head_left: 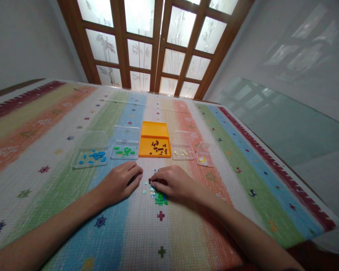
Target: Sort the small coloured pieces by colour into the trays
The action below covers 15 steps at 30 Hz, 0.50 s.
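My left hand [124,180] rests on the tablecloth with curled fingers, the thumb close to the fingertips; whether anything is between them is hidden. Across from it, my right hand [173,181] pinches a small dark brown toy brick [150,181] between thumb and fingers. Just below those fingers lies a flat cluster of green and blue toy bricks [159,198], its upper part covered by the hand. A few tiny pale green pieces [144,192] lie loose between the hands. One small blue piece [155,170] sits beyond the right fingertips.
Ahead stands a row of open cases: a clear one with blue bricks [90,165], a clear one with green bricks [124,157], a yellow box [145,145] with dark brown bricks, and clear ones with cream pieces [183,158] and yellow pieces [203,164]. A striped cloth [183,233] covers the table.
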{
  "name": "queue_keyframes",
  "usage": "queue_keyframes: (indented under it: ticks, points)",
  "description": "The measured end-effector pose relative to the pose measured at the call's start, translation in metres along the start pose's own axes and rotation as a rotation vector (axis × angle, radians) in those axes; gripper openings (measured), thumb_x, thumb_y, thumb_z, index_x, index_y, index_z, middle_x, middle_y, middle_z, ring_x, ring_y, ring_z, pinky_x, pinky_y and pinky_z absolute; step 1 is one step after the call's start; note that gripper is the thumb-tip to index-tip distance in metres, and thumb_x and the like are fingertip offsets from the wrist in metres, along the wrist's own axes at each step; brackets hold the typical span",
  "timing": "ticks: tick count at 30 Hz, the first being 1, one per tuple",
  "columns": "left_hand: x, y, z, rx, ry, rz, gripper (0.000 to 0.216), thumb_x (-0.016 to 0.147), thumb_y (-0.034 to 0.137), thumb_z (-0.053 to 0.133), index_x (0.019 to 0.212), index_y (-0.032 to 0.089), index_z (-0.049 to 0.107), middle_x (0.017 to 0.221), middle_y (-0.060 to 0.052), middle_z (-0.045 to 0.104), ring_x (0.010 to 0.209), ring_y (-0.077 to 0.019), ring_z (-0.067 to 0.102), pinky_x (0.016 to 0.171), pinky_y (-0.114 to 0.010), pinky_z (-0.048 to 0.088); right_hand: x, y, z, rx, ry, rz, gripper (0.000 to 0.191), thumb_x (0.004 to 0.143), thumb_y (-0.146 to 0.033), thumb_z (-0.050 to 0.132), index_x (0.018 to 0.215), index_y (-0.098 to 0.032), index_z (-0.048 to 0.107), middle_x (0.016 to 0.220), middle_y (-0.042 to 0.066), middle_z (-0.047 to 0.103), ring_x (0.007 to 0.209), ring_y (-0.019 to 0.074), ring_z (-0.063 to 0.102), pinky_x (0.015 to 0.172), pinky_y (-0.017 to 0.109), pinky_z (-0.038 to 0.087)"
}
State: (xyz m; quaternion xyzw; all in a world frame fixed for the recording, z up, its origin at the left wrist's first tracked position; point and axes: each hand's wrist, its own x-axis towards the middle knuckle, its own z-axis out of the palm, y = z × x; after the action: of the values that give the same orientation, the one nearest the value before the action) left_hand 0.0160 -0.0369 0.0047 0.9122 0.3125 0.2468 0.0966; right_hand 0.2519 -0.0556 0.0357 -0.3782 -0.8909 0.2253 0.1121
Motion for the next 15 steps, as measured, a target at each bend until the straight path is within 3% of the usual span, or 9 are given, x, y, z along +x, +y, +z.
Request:
queue_keyframes:
  ticks: [6,15]
  points:
    - [-0.0001,0.0003,-0.0005,0.004,0.011,0.002,0.021,0.1,0.022,0.044,0.092,0.016,0.062,0.086,-0.006,0.061,0.079,-0.0193,0.059,0.073,-0.031,0.048,-0.0006,0.0002,0.0015,0.077,0.017,0.101,0.014,0.092,-0.021,0.065,0.1,-0.017,0.075,0.081,0.003,0.075,0.068,0.0133,0.062,0.064,0.024,0.04]
    - [0.0013,0.0006,0.0,0.012,0.007,0.004,0.02,0.1,0.022,0.044,0.093,0.016,0.062,0.086,-0.005,0.061,0.08,-0.0199,0.06,0.074,-0.032,0.047,-0.0033,-0.0019,-0.004,0.146,0.016,0.132,0.012,0.09,-0.016,0.064,0.098,-0.014,0.073,0.072,0.001,0.069,0.06,0.0107,0.056,0.059,0.022,0.037]
